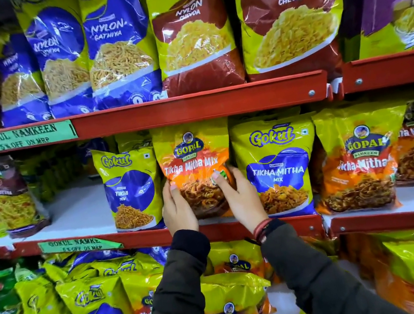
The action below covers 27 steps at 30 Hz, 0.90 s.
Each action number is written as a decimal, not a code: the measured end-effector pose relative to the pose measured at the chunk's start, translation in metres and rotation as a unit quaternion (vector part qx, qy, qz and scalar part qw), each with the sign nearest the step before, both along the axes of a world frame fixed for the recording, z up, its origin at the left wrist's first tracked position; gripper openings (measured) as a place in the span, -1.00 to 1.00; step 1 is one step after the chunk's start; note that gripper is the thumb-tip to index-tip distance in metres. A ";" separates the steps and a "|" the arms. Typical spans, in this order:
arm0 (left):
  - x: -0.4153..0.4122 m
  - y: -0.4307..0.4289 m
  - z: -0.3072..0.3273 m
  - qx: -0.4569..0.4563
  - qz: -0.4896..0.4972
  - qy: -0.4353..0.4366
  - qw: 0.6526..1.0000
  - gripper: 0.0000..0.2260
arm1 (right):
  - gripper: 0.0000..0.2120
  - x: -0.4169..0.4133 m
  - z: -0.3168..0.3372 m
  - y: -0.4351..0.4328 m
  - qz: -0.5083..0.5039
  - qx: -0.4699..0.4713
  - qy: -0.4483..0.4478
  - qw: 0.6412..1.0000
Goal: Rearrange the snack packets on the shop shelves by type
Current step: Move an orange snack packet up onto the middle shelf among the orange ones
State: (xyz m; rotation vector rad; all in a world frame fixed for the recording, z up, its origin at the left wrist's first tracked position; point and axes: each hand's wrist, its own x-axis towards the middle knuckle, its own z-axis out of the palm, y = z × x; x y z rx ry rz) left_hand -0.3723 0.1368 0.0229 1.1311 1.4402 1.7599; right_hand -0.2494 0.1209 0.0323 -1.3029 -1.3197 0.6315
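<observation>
At the centre of the frame, the left hand [177,210] and right hand [239,197] each grip a lower side of an orange Gopal Tikha Mitha Mix packet [193,164], upright on the middle shelf [142,238] between a Gokul Tikhi Sev packet [131,190] and a Gokul Tikha Mitha Mix packet [277,170]. Both neighbours touch it, leaving no side room. Bare white shelf lies open at centre left, while another Gopal packet [358,160] stands at right.
</observation>
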 end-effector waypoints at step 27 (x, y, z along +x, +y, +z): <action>0.176 -0.168 -0.020 -0.016 -0.216 -0.238 0.947 -0.74 | -0.90 0.226 -0.035 -0.199 -0.100 0.104 0.229 0.963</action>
